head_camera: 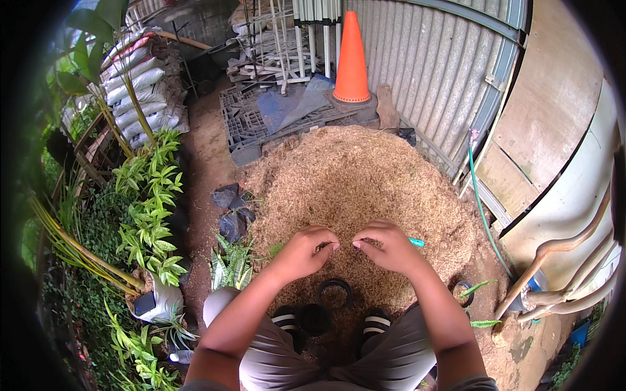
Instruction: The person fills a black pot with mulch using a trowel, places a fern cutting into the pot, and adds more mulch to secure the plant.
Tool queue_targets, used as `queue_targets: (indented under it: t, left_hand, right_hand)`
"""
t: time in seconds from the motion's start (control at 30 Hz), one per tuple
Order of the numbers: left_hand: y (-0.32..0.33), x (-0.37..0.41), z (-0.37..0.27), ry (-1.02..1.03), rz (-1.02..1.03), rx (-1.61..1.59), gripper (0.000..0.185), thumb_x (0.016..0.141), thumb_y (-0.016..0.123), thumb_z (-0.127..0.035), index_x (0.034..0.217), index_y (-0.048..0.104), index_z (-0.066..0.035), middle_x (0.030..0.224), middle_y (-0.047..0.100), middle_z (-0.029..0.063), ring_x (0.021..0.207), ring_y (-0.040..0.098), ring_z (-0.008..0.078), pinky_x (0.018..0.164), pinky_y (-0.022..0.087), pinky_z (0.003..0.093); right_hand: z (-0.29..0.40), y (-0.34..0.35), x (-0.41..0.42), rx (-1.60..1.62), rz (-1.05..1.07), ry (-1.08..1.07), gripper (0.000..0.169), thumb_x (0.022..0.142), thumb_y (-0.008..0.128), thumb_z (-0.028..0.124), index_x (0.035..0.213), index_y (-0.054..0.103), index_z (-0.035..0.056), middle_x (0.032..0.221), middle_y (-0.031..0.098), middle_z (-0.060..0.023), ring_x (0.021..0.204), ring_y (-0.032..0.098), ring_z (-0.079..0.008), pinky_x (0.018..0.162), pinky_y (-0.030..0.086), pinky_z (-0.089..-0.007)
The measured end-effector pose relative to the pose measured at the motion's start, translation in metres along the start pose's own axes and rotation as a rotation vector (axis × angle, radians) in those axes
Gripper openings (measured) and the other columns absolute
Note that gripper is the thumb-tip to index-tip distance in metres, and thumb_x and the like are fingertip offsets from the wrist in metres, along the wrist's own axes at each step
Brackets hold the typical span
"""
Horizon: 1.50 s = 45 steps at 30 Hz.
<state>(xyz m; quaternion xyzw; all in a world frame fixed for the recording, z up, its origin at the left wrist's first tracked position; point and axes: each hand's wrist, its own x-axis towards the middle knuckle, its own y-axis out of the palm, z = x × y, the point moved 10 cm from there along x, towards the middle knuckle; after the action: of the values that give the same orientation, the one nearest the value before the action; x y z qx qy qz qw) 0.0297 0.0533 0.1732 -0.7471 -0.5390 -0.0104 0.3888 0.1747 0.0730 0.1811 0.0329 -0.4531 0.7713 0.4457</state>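
My left hand (309, 250) and my right hand (385, 246) hover side by side over a mound of brown husk-like growing medium (352, 185). Thumb and fingers are curled together on each, a small gap parts the hands, and nothing shows between the fingertips. A teal handle (416, 242) sticks out of the mound just beyond my right hand; its other end is hidden. Below my hands a round black plastic pot (348, 295) has some of the medium in it. A second black pot (314, 320) stands between my feet, its inside too dark to make out.
Left of the mound are variegated potted plants (230, 269), black plastic bags (232, 220) and a leafy row (156, 205). Stacked sacks (142, 93), a black plastic pallet (239, 112) and an orange traffic cone (351, 63) stand behind. A green hose (481, 210) and driftwood branches (547, 264) lie right.
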Motion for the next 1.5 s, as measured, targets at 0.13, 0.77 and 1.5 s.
queue_targets:
  t: [0.13,0.77,1.5]
  left_hand:
    - [-0.001,0.000,-0.001,-0.001,-0.003,0.006,0.010,0.087,0.072,-0.002,0.097,0.070,-0.003,0.088,0.069,0.0138,0.083,0.067,0.0312,0.077,0.052,0.0399]
    - [0.000,0.001,-0.002,0.002,0.006,0.033,0.011,0.087,0.072,-0.003,0.098,0.070,-0.003,0.091,0.070,0.0139,0.088,0.068,0.0312,0.080,0.053,0.0398]
    - [-0.053,-0.015,0.038,-0.206,-0.122,0.047,0.012,0.086,0.068,0.005,0.096,0.070,-0.001,0.095,0.072,0.0136,0.091,0.071,0.0272,0.084,0.055,0.0364]
  right_hand:
    - [0.002,-0.001,0.001,0.012,0.011,-0.001,0.007,0.088,0.073,0.012,0.092,0.071,0.0074,0.081,0.068,-0.0086,0.081,0.065,-0.0291,0.078,0.049,-0.0416]
    - [0.009,-0.008,0.004,-0.010,-0.006,-0.020,0.006,0.086,0.074,0.011,0.090,0.071,0.0067,0.083,0.071,-0.0069,0.084,0.066,-0.0287,0.081,0.049,-0.0420]
    - [-0.057,-0.080,-0.026,-0.088,-0.206,0.290,0.007,0.086,0.074,0.004,0.093,0.075,0.0056,0.091,0.074,-0.0096,0.089,0.068,-0.0268,0.088,0.052,-0.0402]
